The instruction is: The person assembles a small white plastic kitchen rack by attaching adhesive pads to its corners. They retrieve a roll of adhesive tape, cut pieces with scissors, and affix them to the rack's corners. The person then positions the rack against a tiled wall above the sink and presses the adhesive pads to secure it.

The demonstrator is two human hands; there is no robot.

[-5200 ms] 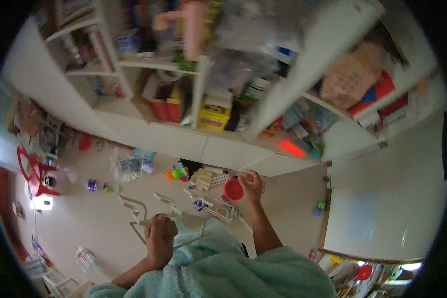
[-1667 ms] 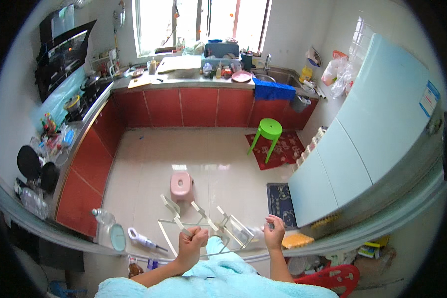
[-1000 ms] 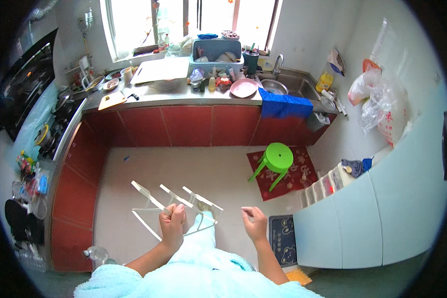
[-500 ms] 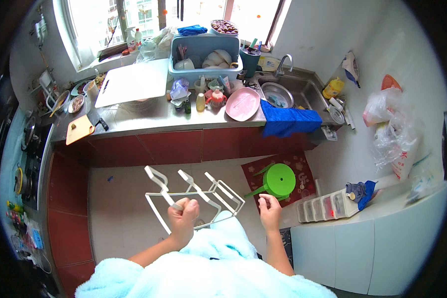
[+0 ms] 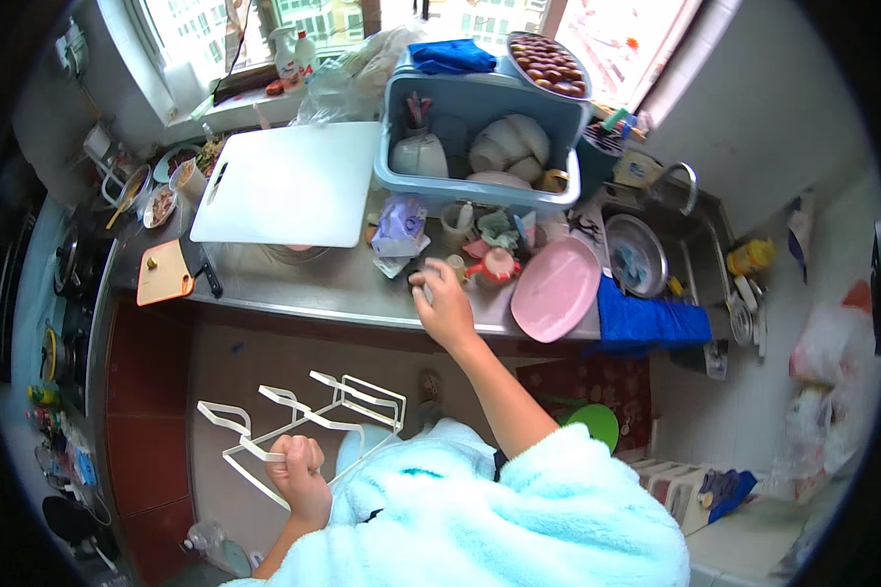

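2 hands at work: the left hand (image 5: 299, 477) grips a white wire rack (image 5: 304, 423); the right hand (image 5: 444, 305), fingers spread and holding nothing, reaches among small cups (image 5: 480, 256) on the counter (image 5: 333, 284). The crowded cups could easily topple if brushed, and the rack, held low, may knock the cabinet.

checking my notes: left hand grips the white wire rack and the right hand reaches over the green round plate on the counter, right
Not quite. The head view shows the round plate near the right hand is pink, not green. The left hand does grip the white wire rack.
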